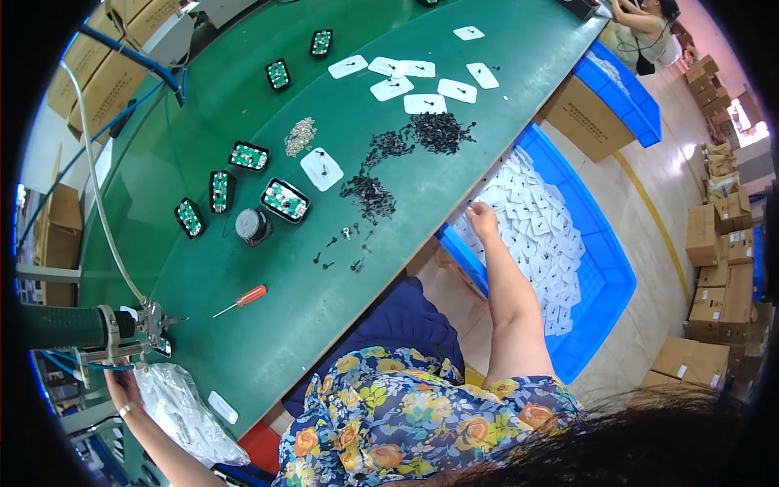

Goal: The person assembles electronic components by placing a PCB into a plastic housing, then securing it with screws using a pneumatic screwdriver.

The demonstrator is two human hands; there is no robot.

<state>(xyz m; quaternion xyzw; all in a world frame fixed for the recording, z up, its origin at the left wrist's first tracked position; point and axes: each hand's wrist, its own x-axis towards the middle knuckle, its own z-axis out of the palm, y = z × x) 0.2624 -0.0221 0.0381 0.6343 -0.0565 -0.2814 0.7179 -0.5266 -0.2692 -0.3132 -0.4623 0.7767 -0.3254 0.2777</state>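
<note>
My right hand (484, 220) is over the near edge of a blue crate (621, 280) at the right. Its fingertips are pinched together, and what they hold, if anything, is too small to make out. Many flat white plates (540, 215), each with a small dark part on it, fill the crate below. At the far left, my left hand (123, 391) reaches up beside a metal clamp fixture (150, 325) at the table's edge, its fingers largely hidden. A clear plastic bag (172, 406) lies next to that hand, with a single white plate (222, 407) beside it.
On the green table (324, 284) lie black housings with green circuit boards (286, 200), a round dark device (252, 226), an orange screwdriver (250, 296), heaps of small black parts (442, 131), metal pieces (300, 136) and white plates (427, 104). Cardboard boxes (730, 276) line the right.
</note>
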